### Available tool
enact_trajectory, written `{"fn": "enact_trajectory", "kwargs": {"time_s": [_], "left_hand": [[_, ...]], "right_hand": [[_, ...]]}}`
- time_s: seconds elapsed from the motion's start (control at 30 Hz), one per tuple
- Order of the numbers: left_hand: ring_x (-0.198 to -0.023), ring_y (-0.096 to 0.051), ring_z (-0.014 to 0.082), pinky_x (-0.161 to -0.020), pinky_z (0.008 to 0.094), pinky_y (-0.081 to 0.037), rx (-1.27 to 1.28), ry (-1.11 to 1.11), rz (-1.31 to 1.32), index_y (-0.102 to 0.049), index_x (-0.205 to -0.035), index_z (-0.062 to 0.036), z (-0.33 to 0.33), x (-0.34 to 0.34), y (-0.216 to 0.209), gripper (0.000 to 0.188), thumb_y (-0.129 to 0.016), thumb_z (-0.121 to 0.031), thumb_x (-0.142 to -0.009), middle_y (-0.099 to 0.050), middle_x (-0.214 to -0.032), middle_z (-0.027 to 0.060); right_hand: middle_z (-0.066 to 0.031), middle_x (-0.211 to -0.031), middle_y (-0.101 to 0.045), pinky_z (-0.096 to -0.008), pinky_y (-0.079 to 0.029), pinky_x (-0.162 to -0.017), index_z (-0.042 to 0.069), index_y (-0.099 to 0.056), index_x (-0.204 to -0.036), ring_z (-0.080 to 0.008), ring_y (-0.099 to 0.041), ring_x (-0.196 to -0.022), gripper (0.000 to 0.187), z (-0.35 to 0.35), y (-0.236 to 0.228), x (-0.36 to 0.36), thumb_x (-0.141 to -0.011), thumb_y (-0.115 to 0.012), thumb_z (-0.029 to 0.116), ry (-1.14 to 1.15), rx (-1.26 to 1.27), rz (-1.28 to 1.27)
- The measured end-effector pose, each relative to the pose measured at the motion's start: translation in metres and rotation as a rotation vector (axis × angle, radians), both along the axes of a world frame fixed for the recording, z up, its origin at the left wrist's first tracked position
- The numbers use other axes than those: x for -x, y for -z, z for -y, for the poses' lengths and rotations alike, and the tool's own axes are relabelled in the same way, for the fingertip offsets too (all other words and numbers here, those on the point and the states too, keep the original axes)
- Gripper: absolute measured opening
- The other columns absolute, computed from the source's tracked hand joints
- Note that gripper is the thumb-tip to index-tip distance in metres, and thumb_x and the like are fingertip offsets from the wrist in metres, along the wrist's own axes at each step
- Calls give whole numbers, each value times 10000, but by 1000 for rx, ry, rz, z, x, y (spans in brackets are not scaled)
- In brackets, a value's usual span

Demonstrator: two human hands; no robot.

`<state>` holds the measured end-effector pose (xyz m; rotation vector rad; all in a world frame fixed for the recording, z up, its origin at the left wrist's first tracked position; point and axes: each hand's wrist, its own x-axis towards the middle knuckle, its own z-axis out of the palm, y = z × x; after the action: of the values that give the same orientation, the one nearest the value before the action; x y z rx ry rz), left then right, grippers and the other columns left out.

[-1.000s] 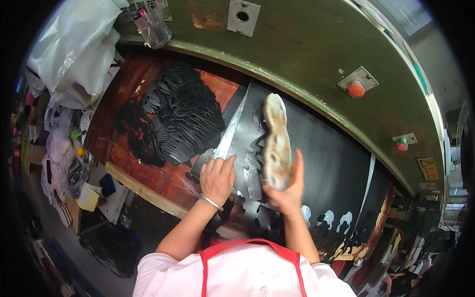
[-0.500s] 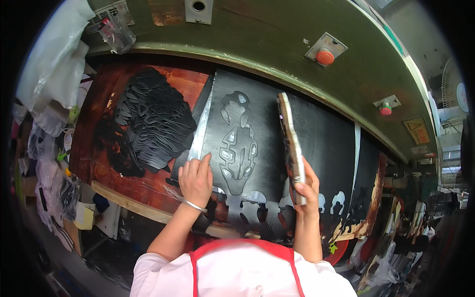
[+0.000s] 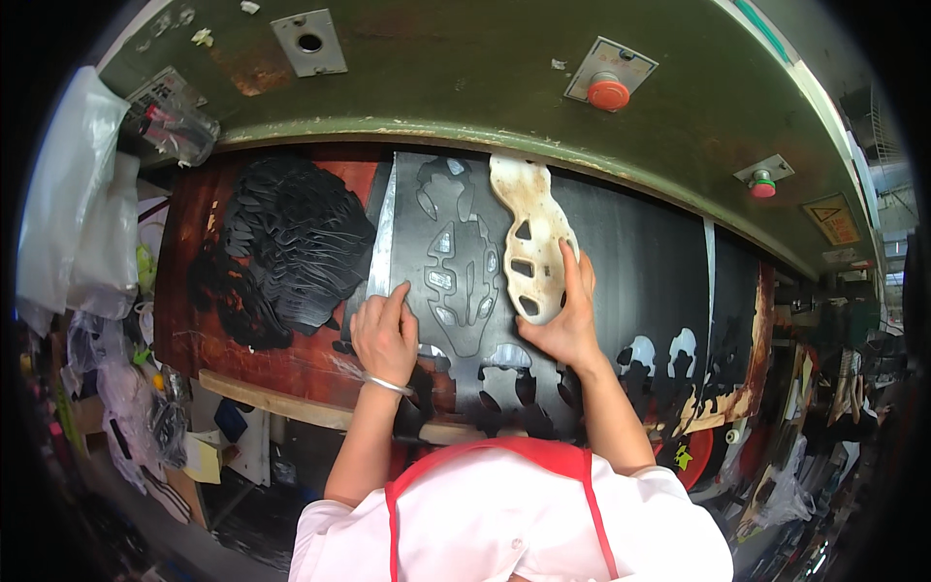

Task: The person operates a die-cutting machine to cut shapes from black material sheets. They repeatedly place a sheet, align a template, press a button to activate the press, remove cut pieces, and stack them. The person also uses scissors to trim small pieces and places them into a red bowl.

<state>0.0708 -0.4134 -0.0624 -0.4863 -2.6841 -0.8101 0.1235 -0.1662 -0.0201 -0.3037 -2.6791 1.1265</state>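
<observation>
My right hand [image 3: 565,325] grips the near end of a cream, sole-shaped cutting die [image 3: 524,209] with several holes, thumb on one side and fingers on the other. The die lies flat over a black sheet [image 3: 616,252]. Just left of it, a sole-shaped outline with inner shapes [image 3: 461,281] is cut into the sheet, pale material showing in places. My left hand [image 3: 385,337] rests at the sheet's left edge, holding nothing, its index finger stretched forward and the others partly bent.
A heap of thin black cut pieces [image 3: 296,242] sits on the reddish board [image 3: 184,330] at left. Ragged cut-out scrap [image 3: 514,398] lines the sheet's near edge. Beyond stands a green machine beam [image 3: 456,78] with a red button [image 3: 608,92]. A wooden strip [image 3: 276,403] runs along the front.
The cutting die has gone from standing on edge to lying flat beside the cut outline, moved left by my right hand. My left hand stays at the sheet's left edge.
</observation>
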Motion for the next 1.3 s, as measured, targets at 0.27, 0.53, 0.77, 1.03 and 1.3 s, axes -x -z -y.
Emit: {"fn": "enact_trajectory", "kwargs": {"time_s": [0.27,0.53,0.77,1.03,1.3], "left_hand": [[-742,-572,266,-702,400,-422,-28,5,31,-712,-1120,-115,-18,50,11,328,-649,-38,-808,-544,-779,63],[-829,-578,310,-753,431,-446,124,111,39,-661,-1143,-64,-47,66,-26,350,-619,-12,-800,-582,-882,119],[-1179,-567,319,-1057,493,-413,-35,816,215,-628,-1124,-13,-122,14,-37,441,-768,-224,-763,-613,-1190,171],[-804,-654,325,-755,392,-525,-359,363,288,-696,-935,-7,-25,26,-46,99,-646,-13,-850,-689,-896,132],[-728,-600,343,-693,424,-464,-158,-279,586,-636,-1052,-21,0,22,-12,191,-649,-146,-909,-638,-788,129]], "right_hand": [[-242,-1471,-369,-412,-380,-1093,112,-507,-1226,-391,-391,-1365,761,-75,-13,35,-531,-808,38,-48,52,67],[-242,-1457,-340,-486,-326,-1099,106,-447,-1087,-466,-318,-1357,642,-83,12,44,-552,-795,29,-53,77,-19],[-244,-1487,-315,-454,-338,-1105,112,-445,-1076,-416,-340,-1366,636,-71,-3,49,-564,-813,24,-2,124,31],[-275,-1413,-344,-494,-332,-1091,54,-447,-1160,-448,-350,-1317,696,-18,28,60,-575,-826,64,143,-71,-95],[-209,-1520,-307,-437,-302,-1132,4,-207,-1527,-332,-312,-1418,752,-149,-37,44,-945,-607,263,725,42,-312]]}}
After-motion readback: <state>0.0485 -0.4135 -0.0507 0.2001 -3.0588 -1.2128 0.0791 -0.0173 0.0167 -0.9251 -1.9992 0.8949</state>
